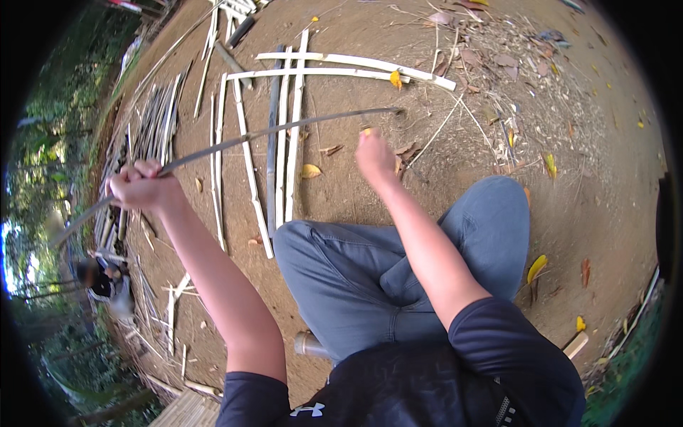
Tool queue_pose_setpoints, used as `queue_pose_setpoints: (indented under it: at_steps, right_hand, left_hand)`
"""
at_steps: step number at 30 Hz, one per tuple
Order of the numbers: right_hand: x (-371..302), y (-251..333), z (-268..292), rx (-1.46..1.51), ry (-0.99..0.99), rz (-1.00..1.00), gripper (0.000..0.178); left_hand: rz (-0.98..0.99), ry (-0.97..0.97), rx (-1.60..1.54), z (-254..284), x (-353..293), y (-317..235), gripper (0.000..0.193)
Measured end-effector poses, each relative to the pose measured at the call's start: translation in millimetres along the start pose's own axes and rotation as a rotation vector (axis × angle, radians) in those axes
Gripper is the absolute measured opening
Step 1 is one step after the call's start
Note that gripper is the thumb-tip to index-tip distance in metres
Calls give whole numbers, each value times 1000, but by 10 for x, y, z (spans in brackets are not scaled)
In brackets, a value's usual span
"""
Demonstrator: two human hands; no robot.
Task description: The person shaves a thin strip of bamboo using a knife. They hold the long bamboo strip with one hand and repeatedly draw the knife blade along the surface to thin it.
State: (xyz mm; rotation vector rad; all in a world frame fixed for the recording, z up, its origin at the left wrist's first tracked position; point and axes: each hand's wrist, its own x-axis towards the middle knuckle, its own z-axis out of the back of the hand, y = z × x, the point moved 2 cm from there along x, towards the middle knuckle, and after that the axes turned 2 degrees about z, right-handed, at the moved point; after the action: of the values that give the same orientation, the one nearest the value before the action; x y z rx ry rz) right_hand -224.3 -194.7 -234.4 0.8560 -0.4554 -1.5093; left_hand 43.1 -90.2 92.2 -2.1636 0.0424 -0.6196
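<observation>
My left hand (146,186), out at the left, is closed round a long, thin, grey-brown strip (277,128) that looks like split bamboo. One end sticks out behind that fist; the rest slants up and rightward, its far tip near my right hand (376,156). That hand is a fist, apart from the strip. A small yellowish bit shows at its top, and I cannot tell whether it is held. Beneath the strip, pale split bamboo lengths (299,135) lie on the soil, some crossing others at the far side. A dark pole (273,164) lies alongside them.
Thin dark sticks (160,117) are piled at the left. Another person (110,281) is low at the left edge. A short bamboo piece (311,346) lies by my bent leg. Wood shavings (548,107) and dry leaves cover the ground at the far right.
</observation>
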Motion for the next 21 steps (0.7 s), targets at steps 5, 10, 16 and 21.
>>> queue_pose_setpoints:
  at_steps: [5,10,16,21]
  right_hand:
    - [21,149,-4,-45,-15,-66,36]
    - [130,-86,-154,71,1,-57,42]
    - [699,-769,-152,-77,124,-223,48]
    - [857,-585,373,316,128,-319,49]
  left_hand:
    - [-93,100,-46,68,23,7,21]
    - [-50,96,-71,114,50,31,21]
    - [-64,87,-52,82,4,-41,18]
    - [-111,47,-24,-78,-80,-112,15]
